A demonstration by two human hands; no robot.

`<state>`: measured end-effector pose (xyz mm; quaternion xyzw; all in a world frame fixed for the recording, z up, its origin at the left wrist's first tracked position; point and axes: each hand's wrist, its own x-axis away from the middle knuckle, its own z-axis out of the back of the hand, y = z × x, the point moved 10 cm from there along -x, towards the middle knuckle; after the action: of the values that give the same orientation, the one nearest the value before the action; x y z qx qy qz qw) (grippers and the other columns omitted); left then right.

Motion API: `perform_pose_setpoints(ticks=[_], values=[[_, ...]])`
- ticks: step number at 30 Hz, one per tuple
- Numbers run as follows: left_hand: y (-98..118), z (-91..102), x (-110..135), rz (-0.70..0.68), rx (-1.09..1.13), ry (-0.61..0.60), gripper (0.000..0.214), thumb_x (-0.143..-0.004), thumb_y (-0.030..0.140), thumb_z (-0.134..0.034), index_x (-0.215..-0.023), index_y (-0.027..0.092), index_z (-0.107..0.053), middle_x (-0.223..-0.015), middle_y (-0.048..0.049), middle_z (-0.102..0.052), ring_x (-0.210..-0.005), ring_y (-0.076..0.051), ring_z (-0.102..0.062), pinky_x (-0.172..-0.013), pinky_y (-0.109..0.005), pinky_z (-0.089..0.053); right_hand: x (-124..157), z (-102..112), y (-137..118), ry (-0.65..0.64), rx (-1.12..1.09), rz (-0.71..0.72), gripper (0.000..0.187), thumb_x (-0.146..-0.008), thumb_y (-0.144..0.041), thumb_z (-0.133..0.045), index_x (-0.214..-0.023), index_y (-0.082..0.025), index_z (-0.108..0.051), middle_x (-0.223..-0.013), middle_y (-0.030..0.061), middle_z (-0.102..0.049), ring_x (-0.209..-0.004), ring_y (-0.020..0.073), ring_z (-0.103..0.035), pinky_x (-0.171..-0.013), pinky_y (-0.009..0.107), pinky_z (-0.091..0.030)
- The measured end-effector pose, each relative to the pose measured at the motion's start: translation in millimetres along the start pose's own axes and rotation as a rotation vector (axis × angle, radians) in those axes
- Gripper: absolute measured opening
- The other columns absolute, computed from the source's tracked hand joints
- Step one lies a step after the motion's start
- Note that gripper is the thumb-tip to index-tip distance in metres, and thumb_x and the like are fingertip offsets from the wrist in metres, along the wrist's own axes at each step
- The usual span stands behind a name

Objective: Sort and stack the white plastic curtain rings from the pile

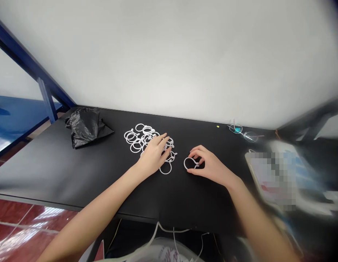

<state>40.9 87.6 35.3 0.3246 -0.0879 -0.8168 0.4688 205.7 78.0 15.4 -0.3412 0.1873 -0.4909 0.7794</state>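
Observation:
A loose pile of several white curtain rings (136, 146) lies on the black table, many overlapping. My left hand (154, 154) rests over the right part of this pile, fingers stretched forward and thumb apart, covering some rings. Near its thumb, one ring (165, 173) sticks out towards the table's front. To the right, my right hand (208, 165) grips a single white curtain ring (185, 165) between thumb and fingers. The small tabs at that ring's open end point towards my palm.
A crumpled black plastic bag (85, 127) lies at the left of the table (103, 174). Eyeglasses (243, 134) rest at the back right, near a partly blurred packet (270, 182). A white wall rises behind; cables (155, 233) hang below the front edge.

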Motion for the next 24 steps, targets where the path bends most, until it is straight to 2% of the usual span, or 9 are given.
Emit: perform_pose_setpoints(ticks=[3,5,8,10,12,15,18,21,24], values=[[16.9,11.7,0.2,-0.086,0.08,0.083,0.031,-0.095,0.028,-0.052,-0.122,0.013,-0.056,-0.131,-0.0177,-0.056,-0.121,-0.029,-0.054,-0.104,-0.052,-0.043,-1.8,2.3,-16.0,0.093,-0.063,0.085,0.024,-0.076,-0.027,-0.073,-0.097,-0.022,-0.066,-0.113,0.0058,-0.058,-0.085,0.0175,-0.062,-0.071,0.034,-0.058],[26.2,13.3,1.1,-0.094,0.225,0.068,0.029,-0.096,0.029,-0.051,-0.121,0.014,-0.056,-0.113,-0.0132,-0.064,-0.103,-0.023,-0.061,-0.094,-0.043,-0.05,-0.2,4.5,-31.8,0.177,-0.116,0.195,0.028,-0.078,-0.023,-0.071,-0.105,-0.022,-0.065,-0.107,0.0059,-0.061,-0.082,0.017,-0.062,-0.066,0.032,-0.058],[27.7,-0.3,3.2,0.047,0.506,-0.078,0.032,-0.097,0.032,-0.048,-0.122,0.014,-0.057,-0.077,-0.0025,-0.062,-0.065,-0.013,-0.058,-0.065,-0.027,-0.052,9.2,10.9,-52.7,0.38,-0.144,0.365,0.036,-0.08,-0.018,-0.069,-0.115,-0.024,-0.064,-0.105,0.0065,-0.063,-0.075,0.0155,-0.061,-0.063,0.033,-0.058],[22.4,-9.6,5.5,0.188,0.711,-0.145,0.033,-0.097,0.035,-0.049,-0.12,0.015,-0.061,-0.069,0.0004,-0.059,-0.055,-0.009,-0.054,-0.055,-0.022,-0.049,15.9,12.7,-57.2,0.496,-0.154,0.409,0.042,-0.079,-0.017,-0.071,-0.119,-0.025,-0.063,-0.102,0.0061,-0.064,-0.07,0.0143,-0.06,-0.061,0.033,-0.058],[14.4,-12.4,5.7,0.303,0.895,-0.136,0.034,-0.094,0.039,-0.052,-0.113,0.013,-0.065,-0.067,0.0007,-0.058,-0.052,-0.008,-0.054,-0.051,-0.021,-0.049,19.9,12.3,-57.3,0.549,-0.185,0.424,0.045,-0.079,-0.016,-0.072,-0.121,-0.026,-0.063,-0.105,0.0069,-0.065,-0.071,0.0147,-0.061,-0.062,0.033,-0.059],[2.1,-11.6,3.0,0.407,1.051,-0.087,0.034,-0.089,0.042,-0.059,-0.1,0.012,-0.069,-0.063,0.0013,-0.057,-0.049,-0.008,-0.055,-0.049,-0.02,-0.05,23.4,12.3,-57.8,0.562,-0.21,0.445,0.032,-0.082,-0.014,-0.068,-0.112,-0.025,-0.067,-0.104,0.0074,-0.069,-0.072,0.0158,-0.064,-0.064,0.034,-0.06],[-1.7,-12.0,2.0,0.437,1.077,-0.085,0.034,-0.088,0.044,-0.06,-0.096,0.012,-0.069,-0.06,0.0025,-0.055,-0.044,-0.007,-0.052,-0.045,-0.019,-0.048,25.6,14.1,-59.7,0.575,-0.202,0.453,0.022,-0.084,-0.012,-0.064,-0.101,-0.024,-0.071,-0.09,0.0051,-0.072,-0.069,0.0164,-0.066,-0.063,0.033,-0.059],[4.7,-11.1,5.1,0.393,1.002,-0.087,0.035,-0.094,0.043,-0.051,-0.105,0.013,-0.066,-0.066,0.0016,-0.056,-0.043,-0.006,-0.05,-0.044,-0.019,-0.046,29.6,14.3,-65.6,0.611,-0.202,0.491,0.022,-0.084,-0.008,-0.064,-0.098,-0.024,-0.071,-0.087,0.0051,-0.073,-0.073,0.0184,-0.068,-0.064,0.034,-0.059],[23.9,3.5,7.4,0.16,0.763,-0.013,0.033,-0.098,0.039,-0.043,-0.106,0.015,-0.064,-0.076,-0.0022,-0.058,-0.054,-0.008,-0.053,-0.051,-0.022,-0.047,34.6,10.1,-75.6,0.629,-0.213,0.556,0.026,-0.083,-0.004,-0.063,-0.098,-0.023,-0.071,-0.087,0.0063,-0.074,-0.075,0.0194,-0.07,-0.064,0.034,-0.06]])
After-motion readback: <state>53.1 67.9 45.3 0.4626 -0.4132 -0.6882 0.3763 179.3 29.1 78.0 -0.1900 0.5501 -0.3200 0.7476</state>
